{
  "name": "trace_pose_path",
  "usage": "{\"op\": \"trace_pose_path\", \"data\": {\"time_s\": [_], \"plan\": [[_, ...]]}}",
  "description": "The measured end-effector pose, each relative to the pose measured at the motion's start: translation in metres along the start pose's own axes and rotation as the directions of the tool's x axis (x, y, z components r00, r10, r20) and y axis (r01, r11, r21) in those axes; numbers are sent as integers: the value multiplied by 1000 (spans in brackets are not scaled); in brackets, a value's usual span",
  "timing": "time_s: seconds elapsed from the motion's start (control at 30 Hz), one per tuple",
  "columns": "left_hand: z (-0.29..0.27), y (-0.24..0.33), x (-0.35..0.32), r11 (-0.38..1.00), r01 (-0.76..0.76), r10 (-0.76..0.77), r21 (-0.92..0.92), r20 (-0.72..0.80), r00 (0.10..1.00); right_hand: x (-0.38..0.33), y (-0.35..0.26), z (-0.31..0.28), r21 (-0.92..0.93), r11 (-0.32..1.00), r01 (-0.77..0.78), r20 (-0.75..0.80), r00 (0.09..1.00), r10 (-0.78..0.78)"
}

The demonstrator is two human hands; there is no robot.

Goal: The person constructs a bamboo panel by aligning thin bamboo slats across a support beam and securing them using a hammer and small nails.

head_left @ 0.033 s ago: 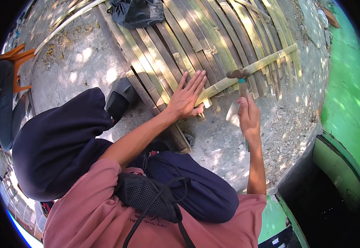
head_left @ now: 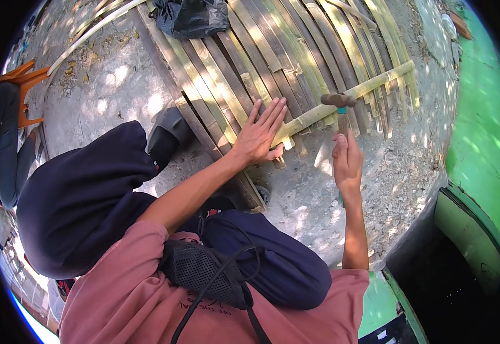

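- The left hand (head_left: 259, 136) is lying flat with fingers spread wide, gripping nothing; its palm is pressing on the panel of flat woven bamboo slats (head_left: 250, 63), fingertips pointing toward one o'clock; the forearm is running back toward seven o'clock, elbow bent above the knee.
- The fingertips are touching the round pale-green bamboo crosspole (head_left: 370, 87), which is lying across the slats, rising from the hand toward two o'clock.
- The right hand (head_left: 347, 159) is curling closed around the handle of a hammer with a dark metal head (head_left: 338, 101); the head is sitting at twelve o'clock from the fist, just at the crosspole; the forearm is standing almost vertical, dropping toward six o'clock.
- A black slip-on sandal (head_left: 168, 135) is resting on the grey concrete ground (head_left: 112, 92), at nine o'clock from the left hand, beside the panel's edge.
- A crumpled black plastic bag (head_left: 191, 17) is lying on the slats at twelve o'clock; an orange plastic chair (head_left: 25, 86) is standing far out at nine o'clock.
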State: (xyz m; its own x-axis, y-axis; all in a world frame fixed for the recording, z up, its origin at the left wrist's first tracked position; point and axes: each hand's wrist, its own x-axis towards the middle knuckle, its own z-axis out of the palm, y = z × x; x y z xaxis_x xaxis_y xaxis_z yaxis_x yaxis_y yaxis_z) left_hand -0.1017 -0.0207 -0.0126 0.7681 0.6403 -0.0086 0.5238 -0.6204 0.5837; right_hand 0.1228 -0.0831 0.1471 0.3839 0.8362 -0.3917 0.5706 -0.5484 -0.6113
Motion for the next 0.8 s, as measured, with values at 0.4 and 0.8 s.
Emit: {"op": "trace_pose_path", "data": {"time_s": [0.4, 0.8], "plan": [[-1, 0, 2, 1000, 10, -10, 8, -3, 1000, -6, 15, 3, 118, 993, 29, -94, 995, -18], [-3, 3, 1, 1000, 16, -16, 15, -6, 1000, -65, 62, 89, 288, 953, 89, -376, 926, 27]]}}
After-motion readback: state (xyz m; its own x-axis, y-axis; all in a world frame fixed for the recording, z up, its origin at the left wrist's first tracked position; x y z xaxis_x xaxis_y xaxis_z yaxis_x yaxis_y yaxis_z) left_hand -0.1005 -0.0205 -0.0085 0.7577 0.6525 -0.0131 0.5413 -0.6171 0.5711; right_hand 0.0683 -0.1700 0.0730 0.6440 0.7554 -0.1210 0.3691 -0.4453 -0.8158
